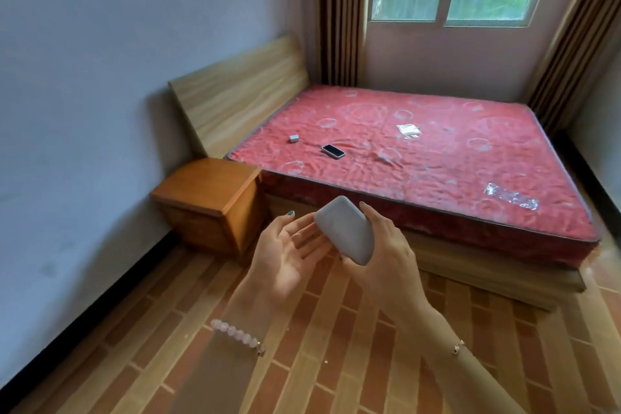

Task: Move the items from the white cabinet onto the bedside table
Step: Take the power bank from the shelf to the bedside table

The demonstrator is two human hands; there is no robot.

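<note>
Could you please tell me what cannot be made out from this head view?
- White cabinet: outside the head view's edges.
- White rounded item: its lower side is hidden by the right hand gripping it; its type is unclear.
- Small grey block on the mattress: too small in the head view to identify.
- Left hand: open beside the item; contact unclear.

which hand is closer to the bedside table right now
Left. The left hand is open, palm up, just to the right of the bedside table. The right hand is further right, toward the bed, gripping the white device.
</note>
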